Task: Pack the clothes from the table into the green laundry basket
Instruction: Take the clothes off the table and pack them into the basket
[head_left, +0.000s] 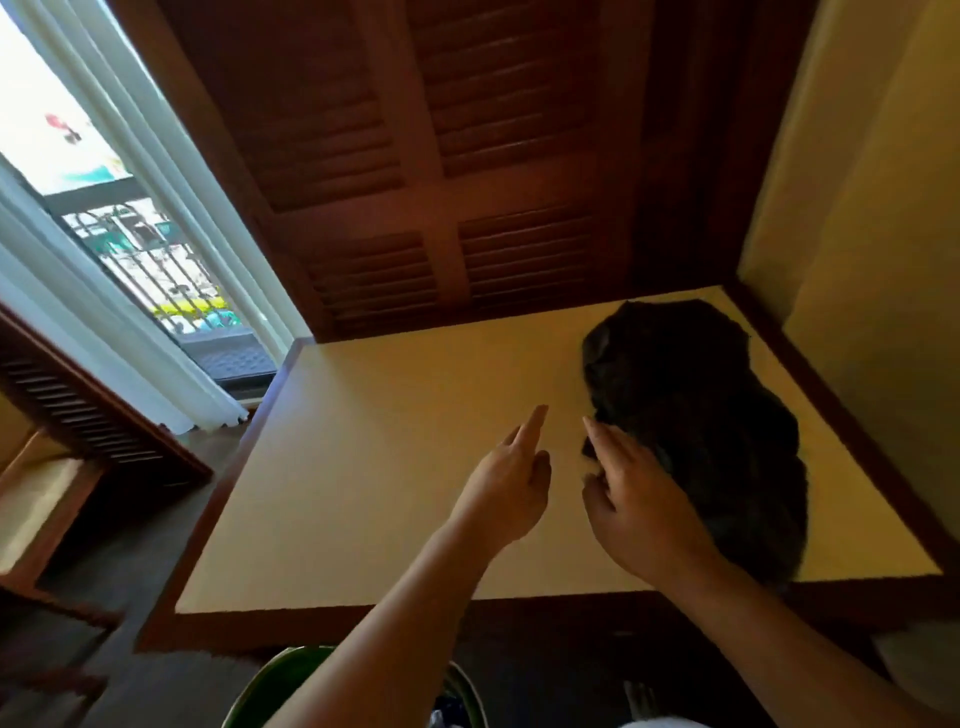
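Observation:
A dark, crumpled garment (691, 415) lies on the right half of the cream table (395, 467), reaching from the far edge almost to the near edge. My right hand (639, 499) rests at the garment's left edge with its fingers spread, touching the cloth but not closed on it. My left hand (511, 483) hovers over the bare tabletop just left of it, fingers extended and holding nothing. The green laundry basket (280, 686) shows only as a curved rim at the bottom, below the table's near edge and partly hidden by my left forearm.
Brown louvred doors (441, 182) stand behind the table and a yellow wall (857, 260) closes off its right side. A window with white curtains (119, 322) is on the left, with dark floor and a wooden piece below it.

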